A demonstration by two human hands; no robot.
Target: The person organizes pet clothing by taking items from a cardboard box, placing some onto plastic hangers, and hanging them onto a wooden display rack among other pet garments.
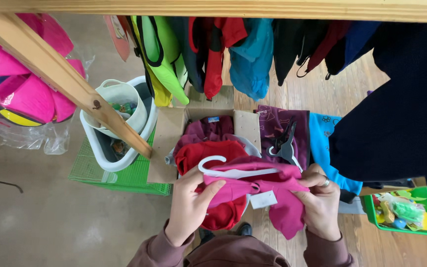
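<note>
Hands first: the left hand (190, 203) grips the left edge of a pink garment (268, 190), thumb on top and fingers curled under the soft, fleecy fabric. The right hand (322, 205) pinches the garment's right side, fingers closed on the cloth; a ring sits on one finger. The garment is held out in front of the person's chest, above an open box, and is threaded on a white plastic hanger (226, 169) whose curved hook points left. A small white paper tag (263, 200) hangs from the front of the garment.

Directly below lies a red fleece garment (213, 158), folded inside a brown cardboard box (169, 143) with its flaps open. A maroon garment lies deeper in the same box. Beside the box, to the right, a purple patterned cloth (273, 123) carries several dark plastic hangers (285, 141).

A row of hanging clothes (223, 49) in neon green, red, turquoise and black hangs from a wooden beam (223, 9) overhead. To the left, a white round tub (119, 106) stands on a green wire rack (124, 178). At far right, a green plastic bin (404, 210) holds small wrapped items. The floor is wood planking.
</note>
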